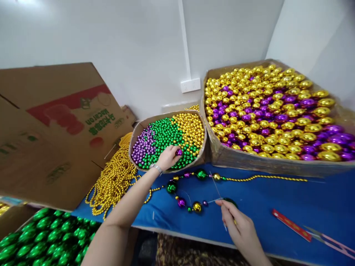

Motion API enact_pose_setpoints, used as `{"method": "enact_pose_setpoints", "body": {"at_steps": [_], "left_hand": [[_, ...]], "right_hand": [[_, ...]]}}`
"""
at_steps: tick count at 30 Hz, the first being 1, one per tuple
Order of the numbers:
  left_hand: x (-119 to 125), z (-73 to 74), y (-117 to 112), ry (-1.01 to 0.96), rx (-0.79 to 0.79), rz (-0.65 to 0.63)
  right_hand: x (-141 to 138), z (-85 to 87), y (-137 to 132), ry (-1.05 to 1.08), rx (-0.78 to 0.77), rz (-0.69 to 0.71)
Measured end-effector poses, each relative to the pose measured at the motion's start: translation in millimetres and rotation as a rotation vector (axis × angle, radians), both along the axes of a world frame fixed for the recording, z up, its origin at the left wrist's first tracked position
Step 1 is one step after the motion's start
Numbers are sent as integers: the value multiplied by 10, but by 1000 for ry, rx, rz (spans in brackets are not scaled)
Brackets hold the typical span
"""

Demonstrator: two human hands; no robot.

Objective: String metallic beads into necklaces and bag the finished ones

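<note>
My left hand (167,158) reaches over a cardboard box of small beads (166,129), its fingers closed on a shiny purple bead (179,152). Purple, green and gold beads lie in separate patches in that box. Low at the right, my right hand (239,226) pinches a thin pale string (213,201). Along this string curves a loop of large and small beads, with a big green bead (171,187) and a gold bead (197,207) among them. Another green bead (230,201) shows partly behind my right fingers. A gold bead chain (266,178) stretches right from the loop.
A large box of gold and purple beads (266,118) stands at the right. Gold bead strands (113,184) are heaped beside a tilted cardboard carton (55,136). Scissors (332,242) and a red strip (291,224) lie on the blue table. Green beads (50,240) fill the lower left.
</note>
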State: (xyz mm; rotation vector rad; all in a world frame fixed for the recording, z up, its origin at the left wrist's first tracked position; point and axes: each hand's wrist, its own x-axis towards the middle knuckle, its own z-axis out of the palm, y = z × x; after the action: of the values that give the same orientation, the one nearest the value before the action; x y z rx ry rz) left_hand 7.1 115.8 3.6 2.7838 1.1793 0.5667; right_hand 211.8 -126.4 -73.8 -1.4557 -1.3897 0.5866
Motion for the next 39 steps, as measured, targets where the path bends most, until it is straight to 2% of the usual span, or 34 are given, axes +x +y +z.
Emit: {"method": "enact_pose_setpoints", "body": {"at_steps": [3, 5, 7, 9, 14, 16, 18, 23, 26, 30, 36, 39], "left_hand": [[-54, -137, 2, -49, 17, 9], [-58, -132, -54, -102, 23, -5], [-50, -94, -160, -255, -47, -7], [-34, -51, -304, -509, -246, -11], [24, 15, -677, -1142, -945, -74], [44, 17, -777, -1297, -1122, -68], [62, 9, -847, -1405, -1220, -41], [120, -27, -955, -1527, -1359, 50], [158, -72, -997, -1587, -1401, 61], [158, -108, -1002, -1664, -1407, 63], [39, -24, -960, -1690, -1349, 79], [30, -45, -1001, -1700, -1354, 93]], "right_hand": [[-99, -3, 37, -69, 49, 3], [-137, 15, 59, -119, 83, -3], [-155, 39, 80, -167, 99, -2], [-163, 58, 102, -215, 112, 3], [-192, 46, 155, -320, 173, 27], [-205, 34, 165, -350, 205, 38], [-214, 27, 165, -371, 225, 45], [-233, 5, 147, -396, 246, 58], [-248, -14, 134, -419, 260, 76], [-228, 5, 116, -438, 227, 63], [-179, 61, 105, -441, 235, 43], [-210, 37, 106, -469, 251, 75]]}}
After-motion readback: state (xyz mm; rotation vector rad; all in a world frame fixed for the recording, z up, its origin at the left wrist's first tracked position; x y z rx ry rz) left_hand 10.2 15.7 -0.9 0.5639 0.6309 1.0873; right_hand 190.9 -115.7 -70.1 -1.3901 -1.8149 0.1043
